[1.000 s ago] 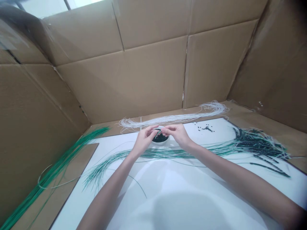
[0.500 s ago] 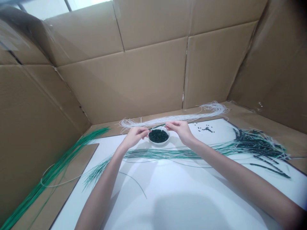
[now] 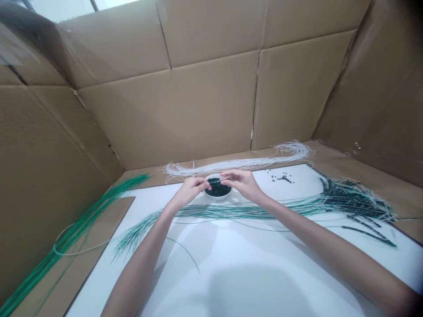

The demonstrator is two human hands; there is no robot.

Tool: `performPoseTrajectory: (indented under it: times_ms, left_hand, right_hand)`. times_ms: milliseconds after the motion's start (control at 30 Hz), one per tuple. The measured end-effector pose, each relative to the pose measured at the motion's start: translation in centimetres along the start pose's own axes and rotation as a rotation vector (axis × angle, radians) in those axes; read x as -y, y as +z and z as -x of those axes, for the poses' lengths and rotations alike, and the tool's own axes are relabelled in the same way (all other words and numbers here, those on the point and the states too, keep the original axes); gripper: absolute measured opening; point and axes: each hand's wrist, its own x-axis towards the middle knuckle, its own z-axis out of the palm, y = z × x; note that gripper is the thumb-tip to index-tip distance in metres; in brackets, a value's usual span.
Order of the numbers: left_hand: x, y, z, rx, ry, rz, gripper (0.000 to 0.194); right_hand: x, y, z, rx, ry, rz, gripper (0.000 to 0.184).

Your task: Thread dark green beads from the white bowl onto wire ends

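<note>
Green strand (over white bowl)

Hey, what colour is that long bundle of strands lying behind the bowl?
The bundle is white, clearest in the head view.

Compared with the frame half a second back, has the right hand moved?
Yes. Judged against the white bowl, the right hand has shifted left, its fingertips going from near the right rim to farther over the bowl.
</note>
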Motion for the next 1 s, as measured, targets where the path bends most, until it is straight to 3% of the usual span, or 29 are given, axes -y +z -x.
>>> performPoseTrajectory:
  times_ms: [200,300,467,667,833,1000]
  left_hand:
    - [0.6,0.1,-0.3,-0.077,-0.052,-0.001,0.027]
    - [0.7,0.9,-0.3,-0.047,-0.031,0.021,0.028]
    - [-0.1,2.0,0.0,0.022,0.009,0.008,0.033]
    - [-1.3,0.5,0.6,0.059,0.027,-0.013,0.034]
    - [-1.1,-2.5,2.2,0.026,0.031,-0.160,0.039]
    - [0.1,-5.8,4.5,0.025,-0.100,-0.207,0.037]
  right_hand:
    - [0.7,0.0,0.1,0.065,-0.059,0.182,0.040]
    - [0.9,0.6,0.4,0.127,-0.162,0.328,0.052]
    - [0.6,1.1,0.6,0.169,-0.207,0.472,0.018]
    - [2.1,-0.4,0.1,0.175,-0.080,0.467,0.014]
    - [3.1,-5.2,2.7,0.138,-0.077,0.638,0.014]
    - [2.5,-14.2,8.1,0.060,0.068,0.852,0.017]
